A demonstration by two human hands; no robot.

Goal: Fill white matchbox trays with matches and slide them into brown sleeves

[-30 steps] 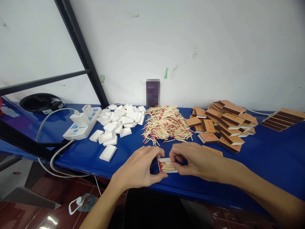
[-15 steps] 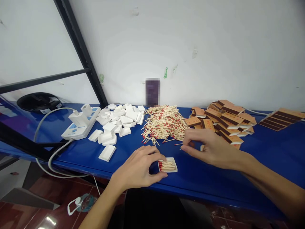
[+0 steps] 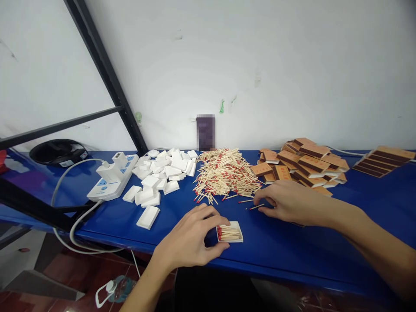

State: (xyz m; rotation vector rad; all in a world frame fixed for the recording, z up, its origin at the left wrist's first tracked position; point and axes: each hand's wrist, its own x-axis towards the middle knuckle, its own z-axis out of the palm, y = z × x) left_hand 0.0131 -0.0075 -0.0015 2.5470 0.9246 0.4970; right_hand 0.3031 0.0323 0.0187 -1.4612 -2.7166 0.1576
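Observation:
My left hand (image 3: 191,236) grips the left end of a small white matchbox tray (image 3: 230,232) filled with red-tipped matches, flat on the blue table (image 3: 325,247). My right hand (image 3: 287,201) lies palm down to the right of the tray, its fingertips touching a loose match (image 3: 255,207) at the edge of the big match pile (image 3: 225,175). A brown matchbox sleeve lies partly hidden under that hand. Behind it is a heap of brown sleeves (image 3: 305,164).
A pile of empty white trays (image 3: 159,175) lies at the left, beside a white power strip (image 3: 112,177) with a grey cable. A row of stacked sleeves (image 3: 385,160) sits far right. A black metal frame (image 3: 107,78) crosses the left side. A dark object (image 3: 205,131) stands against the wall.
My right hand left the filled tray, swung up towards the match pile and sleeves, then settled on loose matches. My left hand kept hold of the tray. The camera tilted slightly.

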